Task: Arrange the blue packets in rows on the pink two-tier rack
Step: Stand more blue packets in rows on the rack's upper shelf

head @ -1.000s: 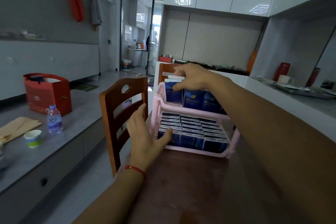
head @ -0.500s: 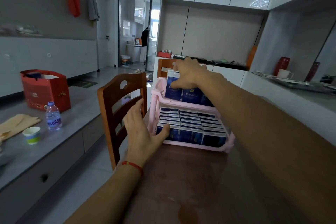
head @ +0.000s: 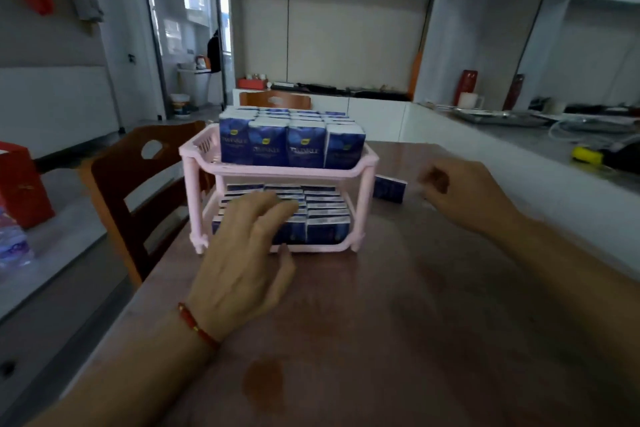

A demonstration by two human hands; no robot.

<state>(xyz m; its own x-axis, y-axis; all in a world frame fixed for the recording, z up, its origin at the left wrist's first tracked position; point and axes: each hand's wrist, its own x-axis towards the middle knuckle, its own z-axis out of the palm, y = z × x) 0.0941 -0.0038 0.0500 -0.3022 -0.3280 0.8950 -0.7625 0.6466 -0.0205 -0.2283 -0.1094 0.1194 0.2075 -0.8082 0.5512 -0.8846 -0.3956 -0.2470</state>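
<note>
We see a kitchen with white cabinets and a dark brown bench (head: 398,322), its left edge beside a wooden chair (head: 138,184), with open bench surface in front of the pink rack (head: 277,170). The rack sits near the far end, blue packets (head: 287,146) upright in rows on both tiers and one loose packet (head: 389,188) lying just right of it. Since a second ago our right hand (head: 471,194) has left the top tier and now hangs loosely curled, holding nothing, while our left hand (head: 249,253) lies with relaxed fingers over the lower packets.
</note>
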